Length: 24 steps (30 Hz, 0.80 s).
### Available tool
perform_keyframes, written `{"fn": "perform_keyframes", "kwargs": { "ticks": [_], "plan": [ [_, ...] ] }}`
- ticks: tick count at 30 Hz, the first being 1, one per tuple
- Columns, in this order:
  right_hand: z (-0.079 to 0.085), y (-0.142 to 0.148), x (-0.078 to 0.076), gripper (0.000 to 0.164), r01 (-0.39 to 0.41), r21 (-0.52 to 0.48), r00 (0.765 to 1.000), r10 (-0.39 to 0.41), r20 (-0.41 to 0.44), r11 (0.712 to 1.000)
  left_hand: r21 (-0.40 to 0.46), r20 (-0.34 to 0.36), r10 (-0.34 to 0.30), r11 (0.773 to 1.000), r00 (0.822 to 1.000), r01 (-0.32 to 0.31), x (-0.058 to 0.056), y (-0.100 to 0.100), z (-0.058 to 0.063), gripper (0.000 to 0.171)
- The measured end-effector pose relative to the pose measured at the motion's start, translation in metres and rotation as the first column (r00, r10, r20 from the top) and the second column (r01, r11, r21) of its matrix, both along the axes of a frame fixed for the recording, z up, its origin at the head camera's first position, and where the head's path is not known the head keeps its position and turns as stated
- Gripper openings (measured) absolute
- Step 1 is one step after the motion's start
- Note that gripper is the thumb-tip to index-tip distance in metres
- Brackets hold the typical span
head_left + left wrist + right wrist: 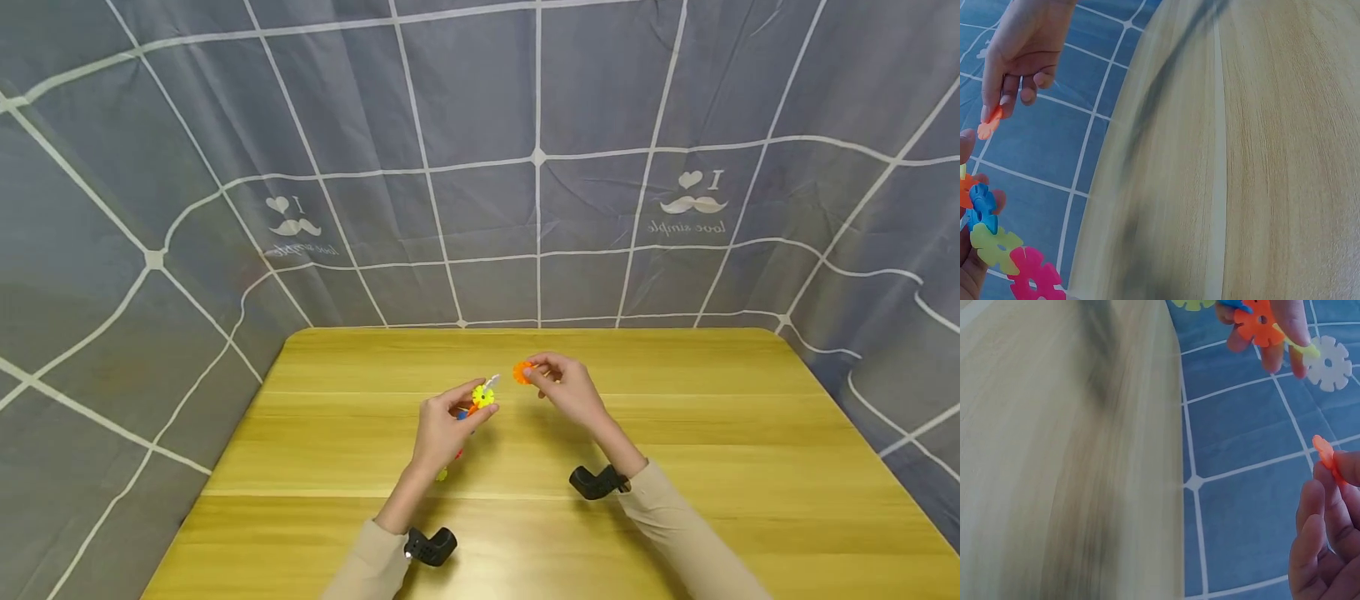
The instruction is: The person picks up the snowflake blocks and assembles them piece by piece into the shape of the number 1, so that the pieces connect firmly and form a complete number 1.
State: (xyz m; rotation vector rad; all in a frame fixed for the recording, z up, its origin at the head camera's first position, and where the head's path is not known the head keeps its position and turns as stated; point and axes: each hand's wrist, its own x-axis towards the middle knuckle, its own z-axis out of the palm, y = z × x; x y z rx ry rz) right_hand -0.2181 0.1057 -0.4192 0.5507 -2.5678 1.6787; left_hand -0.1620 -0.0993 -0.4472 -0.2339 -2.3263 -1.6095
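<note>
My left hand (444, 423) pinches a chain of joined plastic snowflake discs by its yellow disc (483, 397). A white disc (1329, 364) sits at the chain's free end. Behind the yellow one come an orange disc (1260, 322), a blue disc (982, 207), a yellow-green disc (997, 246) and a pink disc (1036, 275), hanging down past the palm. To the right, my right hand (567, 388) holds a loose orange disc (522, 372) between thumb and fingers, a short gap away from the white disc. Both hands are raised above the table.
The wooden table (675, 517) spreads under both hands. A grey curtain (480, 208) with white grid lines hangs behind its far edge and along the sides. Each wrist wears a black camera, one at the left (432, 547) and one at the right (596, 482).
</note>
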Motion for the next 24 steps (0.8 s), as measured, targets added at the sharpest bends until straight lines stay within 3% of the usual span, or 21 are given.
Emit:
{"fn": "perform_keyframes", "kwargs": {
  "ticks": [10, 16, 24],
  "plan": [
    [0.008, -0.003, -0.001, 0.024, 0.006, -0.013, 1.000, -0.006, 0.005, 1.000, -0.074, -0.023, -0.015, 0.997, 1.000, 0.013, -0.003, -0.003, 0.003, 0.045],
    [0.009, -0.001, -0.002, 0.028, 0.002, -0.017, 1.000, -0.001, 0.006, 1.000, -0.063, -0.021, -0.030, 0.998, 0.999, 0.029, -0.004, 0.000, 0.006, 0.054],
    [0.014, -0.002, 0.000, 0.027, -0.005, -0.029, 1.000, 0.005, 0.011, 1.000, -0.059, -0.019, -0.012, 0.998, 1.000, 0.011, -0.001, 0.001, 0.008, 0.040]
  ]
}}
